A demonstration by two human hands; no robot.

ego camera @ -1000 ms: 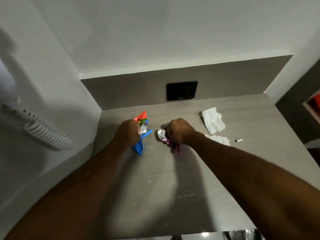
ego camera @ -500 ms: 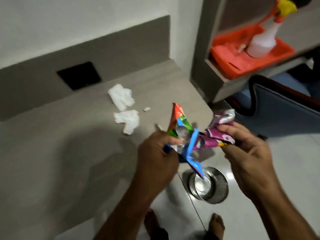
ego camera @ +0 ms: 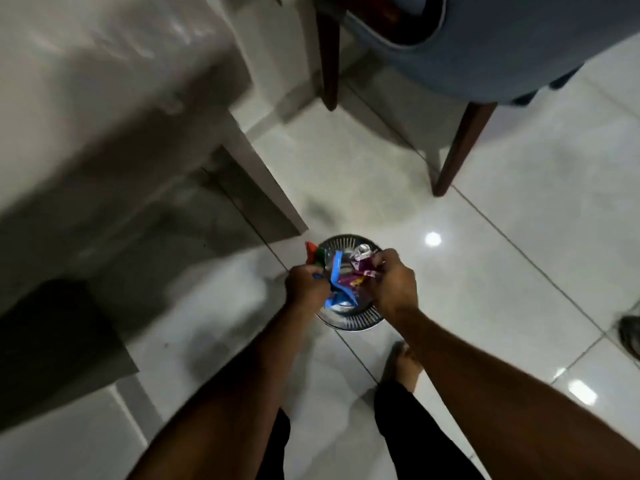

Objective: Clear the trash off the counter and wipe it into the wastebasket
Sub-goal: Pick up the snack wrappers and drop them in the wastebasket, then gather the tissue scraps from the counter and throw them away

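A round metal mesh wastebasket (ego camera: 349, 322) stands on the tiled floor below both hands. My left hand (ego camera: 306, 285) is shut on a crumpled blue, red and green wrapper (ego camera: 335, 275), held right over the basket's mouth. My right hand (ego camera: 394, 284) grips a purple and silver wrapper (ego camera: 356, 268), also above the basket. The grey counter (ego camera: 104, 109) fills the upper left, blurred; the tissues on it are out of view.
A blue upholstered chair (ego camera: 502, 46) with dark wooden legs (ego camera: 457, 147) stands at the upper right. My bare foot (ego camera: 403, 365) is just behind the basket. A dark panel (ego camera: 59, 348) lies low at the left. Glossy white floor tiles (ego camera: 519, 271) spread to the right.
The view has swung from the counter down to the floor. Both hands have carried their wrappers off the counter and lowered them over the wastebasket.
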